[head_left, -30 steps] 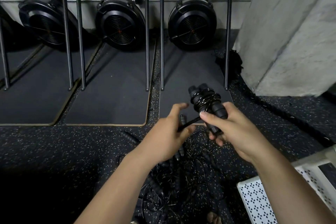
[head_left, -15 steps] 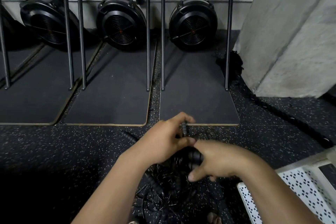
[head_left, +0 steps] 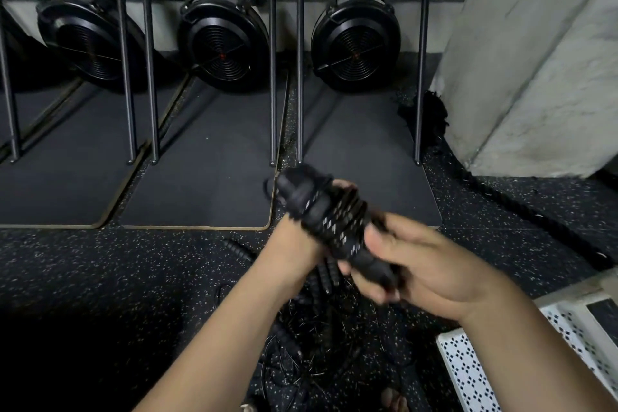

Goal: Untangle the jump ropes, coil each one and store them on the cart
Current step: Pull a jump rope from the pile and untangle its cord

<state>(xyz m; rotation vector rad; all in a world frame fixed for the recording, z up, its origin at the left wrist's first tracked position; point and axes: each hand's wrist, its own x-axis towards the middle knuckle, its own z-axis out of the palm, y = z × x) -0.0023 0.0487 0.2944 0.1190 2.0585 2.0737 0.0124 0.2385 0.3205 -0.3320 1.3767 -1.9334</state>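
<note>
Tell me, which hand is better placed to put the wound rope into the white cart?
Probably the right hand: it grips the wound rope bundle and the white cart lies on its side. The left hand only supports.

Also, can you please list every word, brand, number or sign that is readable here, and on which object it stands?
None: no readable text anywhere in the head view.
Coiled jump rope, held by the left hand and right hand: motion-blurred, only pale flecks.
Three fan wheels: no legible label.
White perforated cart: a hole pattern only.
</note>
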